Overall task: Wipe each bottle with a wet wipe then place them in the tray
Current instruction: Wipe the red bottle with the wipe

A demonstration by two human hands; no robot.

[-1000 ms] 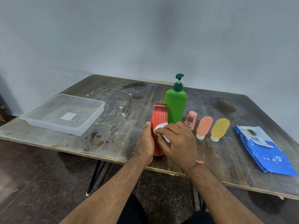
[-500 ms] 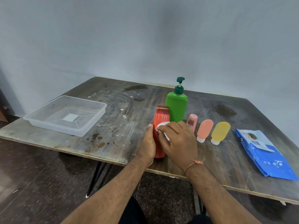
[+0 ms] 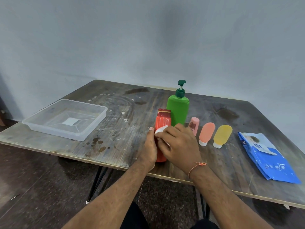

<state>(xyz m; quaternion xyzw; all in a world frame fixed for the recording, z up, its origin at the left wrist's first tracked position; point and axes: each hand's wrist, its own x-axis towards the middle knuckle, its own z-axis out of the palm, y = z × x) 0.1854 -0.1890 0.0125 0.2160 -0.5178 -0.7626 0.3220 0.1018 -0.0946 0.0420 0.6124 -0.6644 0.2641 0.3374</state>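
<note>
Now left hand (image 3: pixel 149 148) grips red bottle (image 3: pixel 162 123); right hand (image 3: pixel 179 144) fingers pinch wet wipe (image 3: pixel 160 129) against it.

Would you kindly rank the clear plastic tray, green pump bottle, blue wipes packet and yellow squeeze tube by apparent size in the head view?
1. Clear plastic tray
2. Blue wipes packet, nearer the camera, so unsure against the tray
3. Green pump bottle
4. Yellow squeeze tube

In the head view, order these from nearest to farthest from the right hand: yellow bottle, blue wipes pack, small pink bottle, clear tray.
From the right hand:
1. small pink bottle, just beyond it to the right.
2. yellow bottle, further right.
3. blue wipes pack, near the right edge.
4. clear tray, far left.
</note>
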